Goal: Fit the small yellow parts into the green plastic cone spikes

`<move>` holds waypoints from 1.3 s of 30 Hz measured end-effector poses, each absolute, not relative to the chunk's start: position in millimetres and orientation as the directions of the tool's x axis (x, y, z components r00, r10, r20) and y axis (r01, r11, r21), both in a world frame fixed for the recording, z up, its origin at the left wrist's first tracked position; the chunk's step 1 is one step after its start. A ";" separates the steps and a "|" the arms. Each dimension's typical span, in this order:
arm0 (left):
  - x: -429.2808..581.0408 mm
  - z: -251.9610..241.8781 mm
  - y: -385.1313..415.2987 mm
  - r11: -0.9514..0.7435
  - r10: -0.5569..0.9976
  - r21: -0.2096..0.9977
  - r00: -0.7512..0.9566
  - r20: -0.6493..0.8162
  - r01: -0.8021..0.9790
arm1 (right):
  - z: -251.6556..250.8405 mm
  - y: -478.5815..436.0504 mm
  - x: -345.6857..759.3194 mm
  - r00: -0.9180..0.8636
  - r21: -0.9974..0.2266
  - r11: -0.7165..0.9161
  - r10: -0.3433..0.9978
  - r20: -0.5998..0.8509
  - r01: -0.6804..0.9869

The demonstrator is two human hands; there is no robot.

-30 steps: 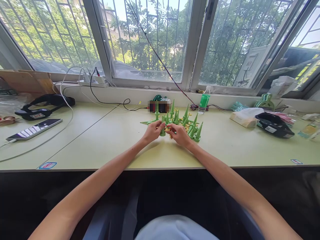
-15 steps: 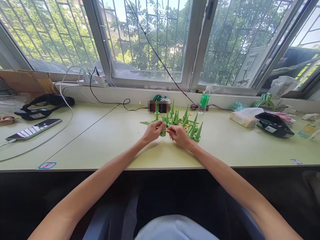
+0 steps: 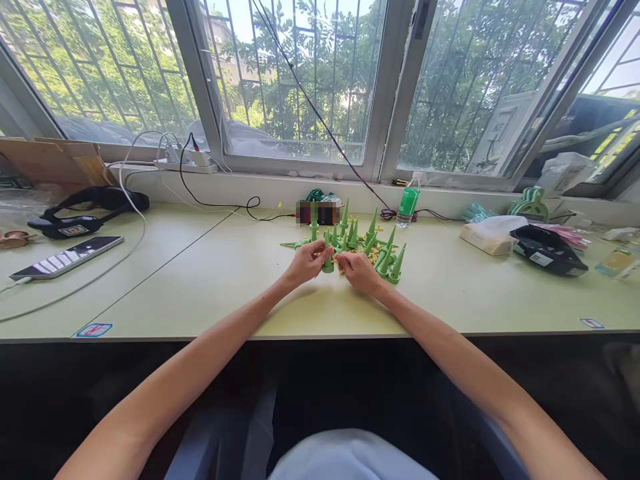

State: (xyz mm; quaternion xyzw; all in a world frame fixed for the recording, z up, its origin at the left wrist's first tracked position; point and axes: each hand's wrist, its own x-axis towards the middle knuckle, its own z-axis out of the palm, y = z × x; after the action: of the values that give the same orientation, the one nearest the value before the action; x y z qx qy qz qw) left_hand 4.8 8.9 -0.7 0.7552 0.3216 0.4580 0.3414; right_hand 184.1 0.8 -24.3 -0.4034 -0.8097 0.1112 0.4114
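My left hand (image 3: 306,262) is closed around a green cone-shaped spike (image 3: 328,267), its collar end pointing down just above the table. Close beside it, my right hand (image 3: 358,270) is closed in a pinch near the spike's side. What its fingertips hold is too small and too covered to make out. Behind both hands stand and lie several more green spikes (image 3: 395,268). Small yellow pieces (image 3: 353,251) are scattered among them.
A bottle with a green label (image 3: 408,202) stands by the window ledge. To the right are a tissue pack (image 3: 487,237) and a black strapped device (image 3: 549,251). A phone (image 3: 67,259) on a white cable and a black headset (image 3: 75,223) lie left.
My hands have shifted only slightly. The held spike has moved a little to the right, and the orange-yellow bit seen between the hands before is now less visible.
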 end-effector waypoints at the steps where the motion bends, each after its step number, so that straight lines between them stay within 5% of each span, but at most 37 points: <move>1: 4.9 -0.6 8.7 -0.558 0.800 0.810 0.374 0.470 0.177 | -24.2 0.9 184.0 -0.335 -0.511 0.648 0.746 0.576 0.564; 15: 3.7 -5.3 18.6 -0.583 0.813 0.734 0.238 0.532 0.349 | -19.0 -5.5 182.2 -0.306 -0.612 0.624 0.777 0.550 0.486; 39: 7.6 -2.4 7.2 -0.589 0.798 0.758 0.350 0.490 0.281 | -24.3 0.7 183.6 -0.308 -0.521 0.637 0.752 0.583 0.568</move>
State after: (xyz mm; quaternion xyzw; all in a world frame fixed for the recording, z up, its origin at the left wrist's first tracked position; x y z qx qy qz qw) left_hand 7.6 7.2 -2.4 0.7696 0.3504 0.4494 0.2880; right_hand 183.6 0.7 -24.3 -0.4119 -0.8012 0.1094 0.4201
